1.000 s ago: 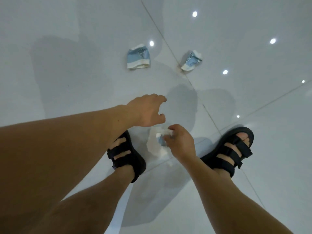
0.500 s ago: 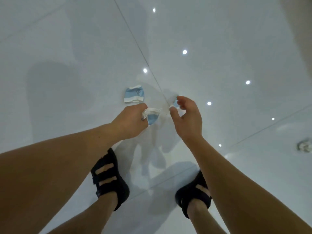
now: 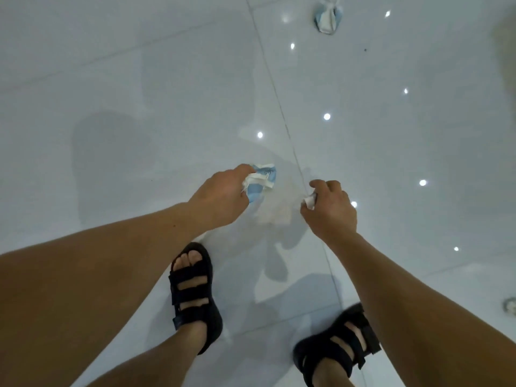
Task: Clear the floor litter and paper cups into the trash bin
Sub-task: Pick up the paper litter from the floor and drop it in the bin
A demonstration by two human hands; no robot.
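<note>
Both hands have drawn apart since half a second ago, and each now carries its own piece: the cup that lay on the tile beyond the left hand has gone from there, and a further cup has come into view at the top edge.

The left hand (image 3: pixel 220 196) is closed around crushed blue-and-white paper cups (image 3: pixel 260 182), which stick out past the knuckles toward the right; it looks like more than one cup bunched together, though the crumpling makes the count hard to read. The right hand (image 3: pixel 331 209) is curled shut on a small white scrap (image 3: pixel 309 201), only a corner of it showing beside the thumb. The two hands hang apart above the glossy white floor (image 3: pixel 139 93), on either side of a grout line (image 3: pixel 279 107) that runs away from the person.

Below the hands stand two feet in black strapped sandals, the left sandal (image 3: pixel 194 297) under the left forearm and the right sandal (image 3: pixel 339 344) near the bottom edge.

Farther out, another crumpled blue-and-white cup (image 3: pixel 327 14) lies on the tile at the top of the view, well apart from both hands. A small greyish piece of litter (image 3: pixel 511 305) sits at the right edge, cut off by the frame. Ceiling lights reflect as bright dots across the floor.
</note>
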